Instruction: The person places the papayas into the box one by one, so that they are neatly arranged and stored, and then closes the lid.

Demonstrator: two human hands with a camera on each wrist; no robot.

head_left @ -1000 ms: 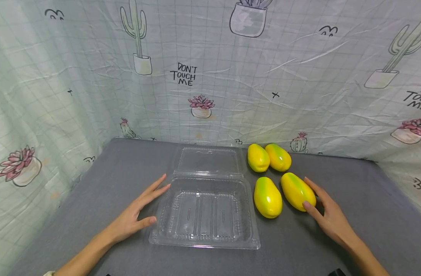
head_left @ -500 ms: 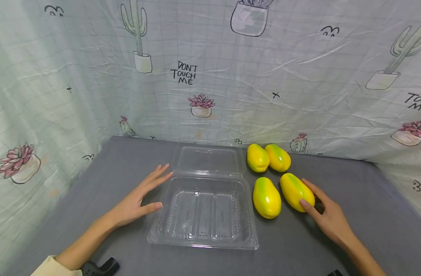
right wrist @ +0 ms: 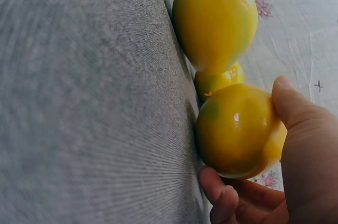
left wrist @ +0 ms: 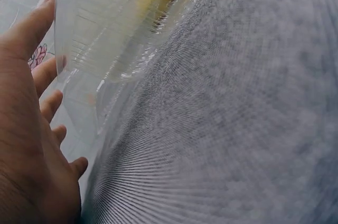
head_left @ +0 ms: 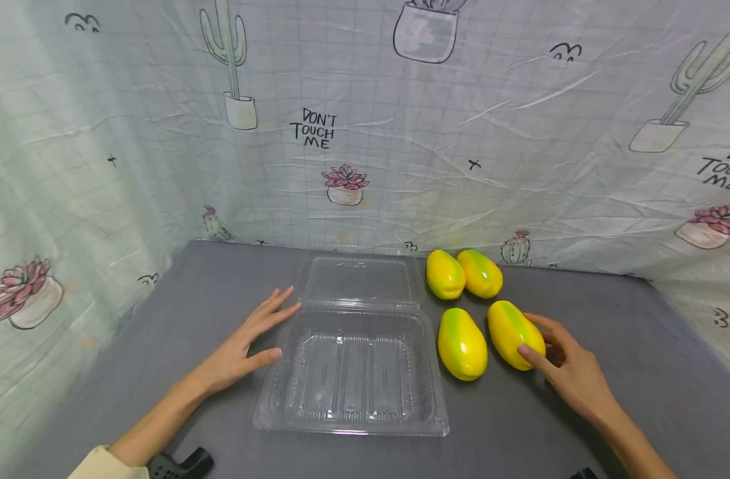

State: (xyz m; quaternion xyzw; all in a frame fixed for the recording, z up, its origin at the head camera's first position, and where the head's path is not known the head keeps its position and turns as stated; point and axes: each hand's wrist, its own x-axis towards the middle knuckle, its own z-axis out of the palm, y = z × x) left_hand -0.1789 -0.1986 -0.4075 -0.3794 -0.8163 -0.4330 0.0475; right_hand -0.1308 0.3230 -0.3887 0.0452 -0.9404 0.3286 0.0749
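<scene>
My right hand (head_left: 574, 372) curls round the near right yellow fruit (head_left: 514, 332), a smooth oval with a green streak. Its thumb lies on the near side, the fingers at the far right side and under it, as the right wrist view shows. Another such fruit (head_left: 462, 344) lies just left of it. My left hand (head_left: 239, 356) is spread with straight fingers, fingertips right at the left rim of a clear plastic clamshell container (head_left: 353, 426). The container lies open, its lid (head_left: 361, 279) folded back flat. In the left wrist view the container (left wrist: 105, 23) stands beside the thumb.
Behind, two more yellow fruits (head_left: 445, 274) lie side by side near the curtain (head_left: 400, 199) with cactus prints. A grey cloth (head_left: 161, 319) covers the table. A black wrist strap part (head_left: 182, 464) shows by the left sleeve (head_left: 107, 464).
My left hand has moved slightly forward along the container's left edge. My right fingers have curled a little more round the yellow fruit, which stays in about the same place.
</scene>
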